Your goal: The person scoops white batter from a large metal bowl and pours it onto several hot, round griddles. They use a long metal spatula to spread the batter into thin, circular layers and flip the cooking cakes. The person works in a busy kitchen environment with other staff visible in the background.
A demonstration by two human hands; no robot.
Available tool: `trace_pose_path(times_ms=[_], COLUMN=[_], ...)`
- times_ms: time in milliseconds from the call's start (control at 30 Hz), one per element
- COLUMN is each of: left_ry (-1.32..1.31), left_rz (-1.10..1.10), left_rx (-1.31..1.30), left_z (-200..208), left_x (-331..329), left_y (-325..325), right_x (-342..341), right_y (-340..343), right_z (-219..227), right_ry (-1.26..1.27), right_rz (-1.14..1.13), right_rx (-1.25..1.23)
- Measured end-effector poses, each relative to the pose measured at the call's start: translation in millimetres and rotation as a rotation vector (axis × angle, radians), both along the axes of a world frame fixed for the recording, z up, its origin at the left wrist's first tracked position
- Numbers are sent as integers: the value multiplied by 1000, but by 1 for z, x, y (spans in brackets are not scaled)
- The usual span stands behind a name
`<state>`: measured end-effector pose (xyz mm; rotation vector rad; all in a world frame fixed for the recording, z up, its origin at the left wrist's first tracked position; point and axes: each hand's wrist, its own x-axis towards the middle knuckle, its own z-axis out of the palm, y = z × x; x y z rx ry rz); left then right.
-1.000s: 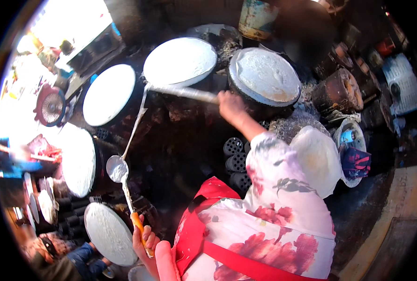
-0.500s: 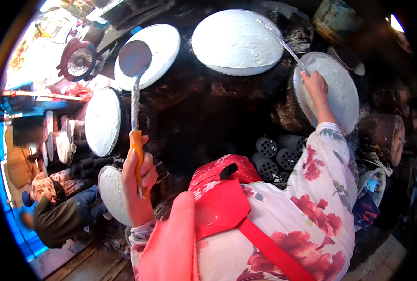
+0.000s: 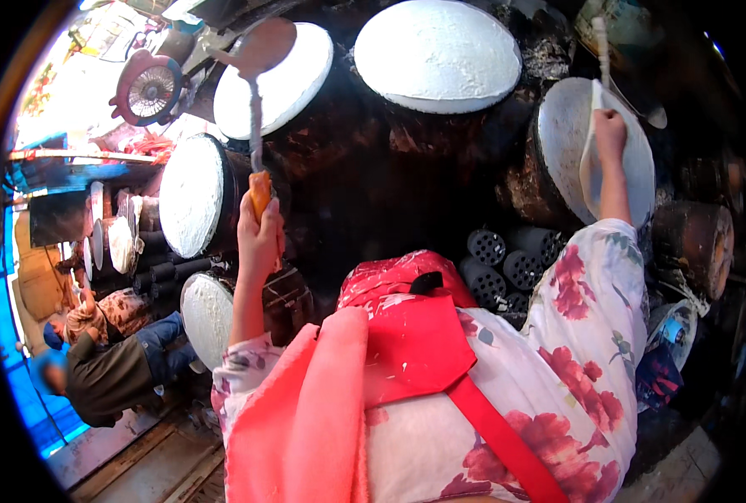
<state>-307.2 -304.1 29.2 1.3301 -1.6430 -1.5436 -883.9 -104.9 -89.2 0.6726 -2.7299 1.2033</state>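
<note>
My left hand (image 3: 258, 226), closed, holds the orange handle of a long spatula (image 3: 266, 49), whose round metal head is raised over a white-coated round griddle (image 3: 310, 80). On the right, my right hand (image 3: 611, 134) is closed around a thin pale rod (image 3: 601, 46) that points upward. Below that hand, a thin white sheet of batter or flatbread (image 3: 590, 172) stands partly lifted off the right griddle (image 3: 562, 126), baring some greyish surface. Whether my fingers also pinch the sheet cannot be made out.
More white-coated griddles stand at the top middle (image 3: 436, 54), left (image 3: 190, 197) and lower left (image 3: 206, 318). Perforated coal briquettes (image 3: 484, 281) lie near my right arm. A rusty cylinder (image 3: 696, 247) stands at right. Another person (image 3: 113, 377) is at far left.
My right hand has moved right and slightly up, its rod swinging from slanting left to nearly upright. A white sheet now stands lifted on the right griddle. The spatula has risen.
</note>
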Motion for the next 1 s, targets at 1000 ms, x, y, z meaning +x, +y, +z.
trace_pose_path(times_ms=[1000], left_ry=[643], left_rz=[-483], left_rx=[1190], left_z=[-16], left_x=[-14], left_y=[30], right_x=[419], right_y=[521], right_z=[-59], right_ry=[-220], right_rz=[-1393], right_rx=[14])
